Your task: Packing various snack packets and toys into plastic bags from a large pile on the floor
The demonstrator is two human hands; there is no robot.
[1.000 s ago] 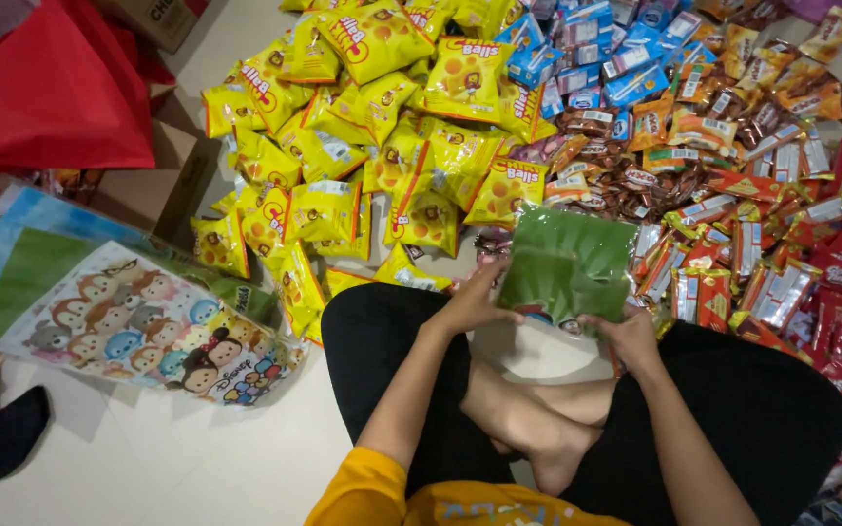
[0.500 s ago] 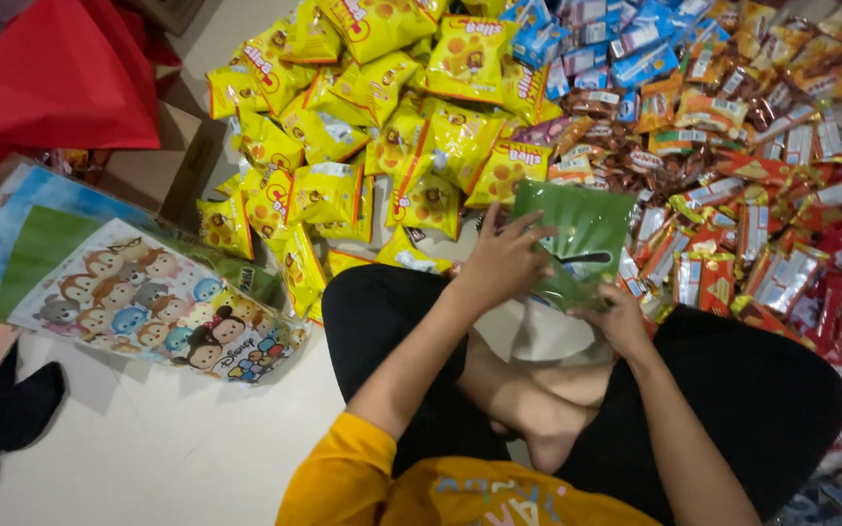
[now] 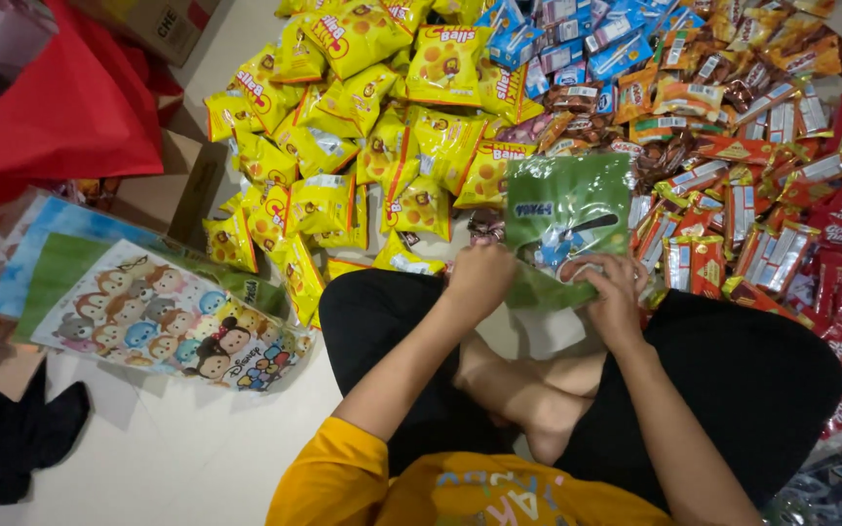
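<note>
Left hand point(image 3: 479, 278) and right hand point(image 3: 614, 297) grip one green bag point(image 3: 567, 209).

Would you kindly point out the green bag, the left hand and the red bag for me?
green bag point(image 3: 567, 209), head view, middle of its front panel.
left hand point(image 3: 479, 278), head view, back of the hand at the bag's lower edge.
red bag point(image 3: 60, 112), head view, its flat red side.
</note>
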